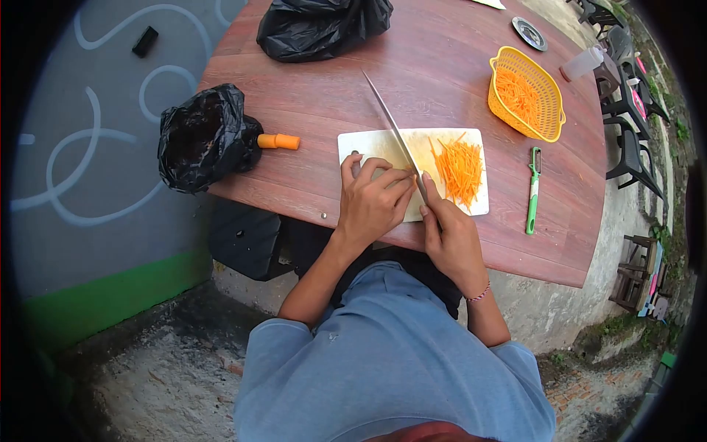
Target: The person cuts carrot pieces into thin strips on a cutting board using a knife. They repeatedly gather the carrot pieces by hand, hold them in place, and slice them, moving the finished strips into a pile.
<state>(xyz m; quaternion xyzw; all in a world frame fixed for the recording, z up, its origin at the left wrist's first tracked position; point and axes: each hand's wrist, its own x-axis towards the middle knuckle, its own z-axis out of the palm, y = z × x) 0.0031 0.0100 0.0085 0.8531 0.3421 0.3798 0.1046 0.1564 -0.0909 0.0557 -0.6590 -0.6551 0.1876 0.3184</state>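
Observation:
A white cutting board [353,145] lies near the front edge of the wooden table. My right hand [451,239] is wrapped round the handle of a long knife [394,128], whose blade slants up and left across the board. Left of the blade, my left hand [374,199] rests on the board with bent fingers, its fingertips close to the blade. Whatever lies under those fingers is mostly hidden. A heap of thin orange carrot strips [461,171] sits on the board's right part, just right of the knife.
On the table [294,96] are orange carrot pieces [278,141], an open black bag [206,140], another black bag [317,29], a yellow basket [556,110] of carrot strips, a green-white peeler [533,190], a metal dish [529,34] and a bottle [582,64].

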